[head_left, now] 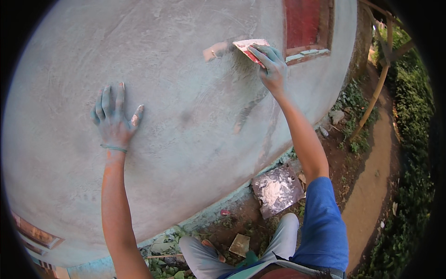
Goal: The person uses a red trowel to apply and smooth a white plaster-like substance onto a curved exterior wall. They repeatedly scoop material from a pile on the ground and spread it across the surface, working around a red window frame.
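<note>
My left hand (114, 116) lies flat against the grey-blue wall (181, 153), fingers spread, holding nothing. Its skin is dusted blue-grey, and a thin band circles the wrist. Higher up and to the right, my right hand (273, 67) grips a flat putty scraper (251, 48), red with pinkish-white paste on its face. The scraper's edge is at the wall, or very close to it. Just left of the blade is a pale beige patch of filler (215, 51). Lower on the wall runs a darker streak (250, 111).
A red-paned window (307, 28) with a wooden frame is right of the scraper. On the ground by the wall's foot lies a dark board (288, 197) heaped with whitish paste. A wooden pole (374, 100) leans beside a dirt path (371, 186); bushes (413, 102) line it.
</note>
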A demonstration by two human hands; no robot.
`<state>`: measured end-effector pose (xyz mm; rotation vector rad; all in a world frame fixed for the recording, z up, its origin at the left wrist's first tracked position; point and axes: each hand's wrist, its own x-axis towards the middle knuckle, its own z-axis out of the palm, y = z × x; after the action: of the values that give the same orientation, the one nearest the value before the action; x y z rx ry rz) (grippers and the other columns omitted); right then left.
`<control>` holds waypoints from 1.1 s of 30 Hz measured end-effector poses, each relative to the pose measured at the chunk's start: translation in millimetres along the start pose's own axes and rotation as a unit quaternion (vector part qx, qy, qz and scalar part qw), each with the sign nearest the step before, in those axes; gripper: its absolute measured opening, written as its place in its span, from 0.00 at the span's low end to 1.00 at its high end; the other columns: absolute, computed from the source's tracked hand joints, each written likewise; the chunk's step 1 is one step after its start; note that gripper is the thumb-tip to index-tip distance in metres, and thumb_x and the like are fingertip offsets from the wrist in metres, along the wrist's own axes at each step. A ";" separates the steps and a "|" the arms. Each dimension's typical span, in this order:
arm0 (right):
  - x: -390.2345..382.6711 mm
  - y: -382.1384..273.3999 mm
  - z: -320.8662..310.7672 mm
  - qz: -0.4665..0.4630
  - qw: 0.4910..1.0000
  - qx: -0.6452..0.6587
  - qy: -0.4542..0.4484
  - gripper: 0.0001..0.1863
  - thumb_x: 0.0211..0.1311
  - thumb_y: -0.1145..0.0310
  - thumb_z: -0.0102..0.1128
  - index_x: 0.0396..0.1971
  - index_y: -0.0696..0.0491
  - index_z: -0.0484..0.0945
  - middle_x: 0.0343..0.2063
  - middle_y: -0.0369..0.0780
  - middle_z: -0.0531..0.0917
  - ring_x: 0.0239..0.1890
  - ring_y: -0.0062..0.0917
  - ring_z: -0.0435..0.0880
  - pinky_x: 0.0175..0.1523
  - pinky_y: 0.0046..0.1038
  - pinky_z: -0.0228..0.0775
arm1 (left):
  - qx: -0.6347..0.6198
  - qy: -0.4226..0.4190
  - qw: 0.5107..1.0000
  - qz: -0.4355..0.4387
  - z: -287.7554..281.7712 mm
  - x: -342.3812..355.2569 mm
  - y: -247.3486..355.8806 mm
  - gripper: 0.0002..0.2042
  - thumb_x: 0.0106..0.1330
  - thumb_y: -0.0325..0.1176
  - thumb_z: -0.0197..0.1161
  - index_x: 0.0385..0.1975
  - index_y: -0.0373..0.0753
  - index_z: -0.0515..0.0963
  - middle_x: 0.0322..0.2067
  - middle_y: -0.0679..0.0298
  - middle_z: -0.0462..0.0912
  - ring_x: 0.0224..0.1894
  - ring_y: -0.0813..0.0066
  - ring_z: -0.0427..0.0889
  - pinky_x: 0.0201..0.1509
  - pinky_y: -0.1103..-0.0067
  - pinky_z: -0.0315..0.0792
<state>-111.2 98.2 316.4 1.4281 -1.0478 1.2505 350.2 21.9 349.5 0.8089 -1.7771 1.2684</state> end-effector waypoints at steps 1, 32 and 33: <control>2.1 5.2 3.3 0.005 1.000 -0.008 0.018 0.31 0.46 0.81 0.63 0.53 0.41 0.85 0.51 0.32 0.85 0.53 0.34 0.81 0.57 0.36 0.76 | 0.000 0.005 1.000 0.001 1.1 0.3 0.6 0.39 0.66 0.63 0.60 0.75 0.55 0.62 0.71 0.60 0.60 0.75 0.60 0.54 0.74 0.61 0.48; 4.4 9.2 5.2 -0.038 0.999 0.007 -0.001 0.33 0.47 0.79 0.67 0.57 0.39 0.83 0.55 0.34 0.83 0.55 0.34 0.80 0.58 0.37 0.75 | 0.007 0.020 1.000 0.016 4.4 -0.8 -0.9 0.40 0.66 0.63 0.61 0.75 0.54 0.60 0.72 0.59 0.59 0.76 0.60 0.53 0.75 0.61 0.47; 2.8 13.6 12.0 -0.044 0.999 -0.016 -0.015 0.36 0.46 0.79 0.68 0.60 0.38 0.81 0.57 0.33 0.82 0.57 0.34 0.79 0.60 0.37 0.75 | 0.007 0.022 1.000 0.017 5.4 -0.8 0.0 0.40 0.66 0.63 0.61 0.75 0.54 0.60 0.72 0.59 0.59 0.76 0.60 0.54 0.75 0.61 0.47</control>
<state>-121.8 83.7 320.2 1.4559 -1.0110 1.1476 349.3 16.8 347.8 0.7558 -1.7546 1.3130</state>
